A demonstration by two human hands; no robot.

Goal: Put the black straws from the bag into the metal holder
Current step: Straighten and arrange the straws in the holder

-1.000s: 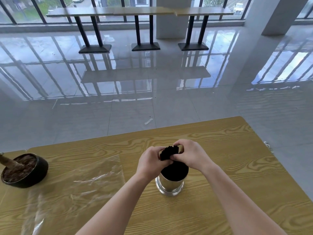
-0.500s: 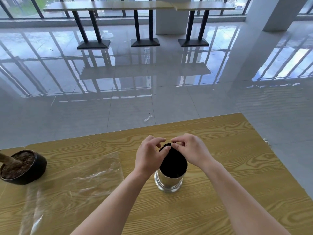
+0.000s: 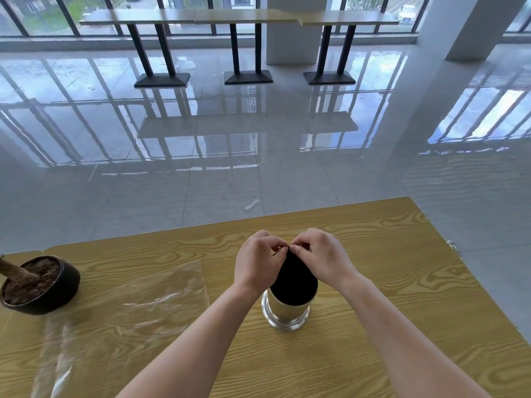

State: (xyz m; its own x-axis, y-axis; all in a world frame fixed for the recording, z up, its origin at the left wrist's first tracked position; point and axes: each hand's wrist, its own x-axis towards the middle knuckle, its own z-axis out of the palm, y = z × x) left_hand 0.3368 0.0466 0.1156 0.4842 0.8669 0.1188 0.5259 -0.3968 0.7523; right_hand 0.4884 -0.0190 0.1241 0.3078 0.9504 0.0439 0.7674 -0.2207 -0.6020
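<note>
Bench [image 3: 402, 282] showed yellow-tan swirling wood grain; straws [image 3: 293, 280] were black, holder [image 3: 286, 314] mirror-silver, bag [image 3: 129, 305] clear with white glints, pot [image 3: 57, 294] black, soil [image 3: 31, 280] brown, floor [image 3: 258, 153] glossy pale-grey tile.

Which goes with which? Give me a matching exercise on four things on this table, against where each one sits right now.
Things:
1. metal holder
2. black straws
3. clear plastic bag
4. black plant pot

Places:
A. spread on the wooden table, left of the holder
B. at the table's far left edge
C. standing upright, right of the bag
D. in the holder, tops pinched by the left hand and right hand

Pairs: 1-C, 2-D, 3-A, 4-B
</note>
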